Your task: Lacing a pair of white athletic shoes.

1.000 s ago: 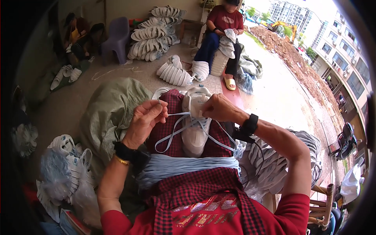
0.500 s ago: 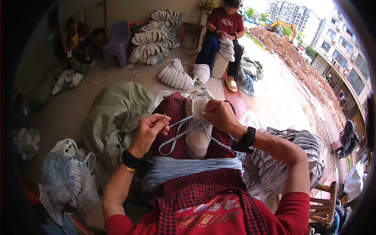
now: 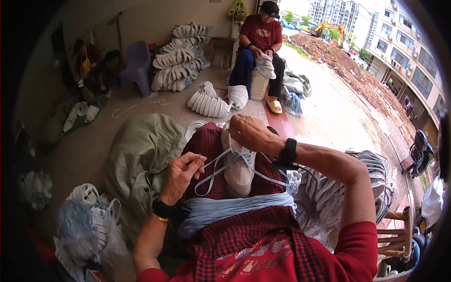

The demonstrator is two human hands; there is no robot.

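Note:
A white shoe upper (image 3: pixel 238 179) lies on my lap, toe toward me, over a red and black checked apron (image 3: pixel 206 141). Pale blue shoelace (image 3: pixel 213 175) crosses it in a few places, with loops hanging to either side. My left hand (image 3: pixel 181 175), left of the shoe, pinches the lace near its end, and a thin tip sticks up above the fingers. Bent over the shoe's far, ankle end, my right hand (image 3: pixel 253 132) has its fingers closed; what they grip is hidden behind the hand. A thick bundle of light blue laces (image 3: pixel 237 210) lies across my waist.
Stacked white shoe uppers (image 3: pixel 340 192) lie at my right beside a wooden chair (image 3: pixel 394 235). An olive sack (image 3: pixel 141 155) and bagged uppers (image 3: pixel 84 221) are at my left. Ahead, a seated person (image 3: pixel 260 37) handles uppers near more stacks (image 3: pixel 181 61) and a purple chair (image 3: pixel 136 66).
My right hand has moved up and slightly left, over the shoe's far end. My left hand stays beside the shoe, still pinching the lace. The whole view has shifted a little.

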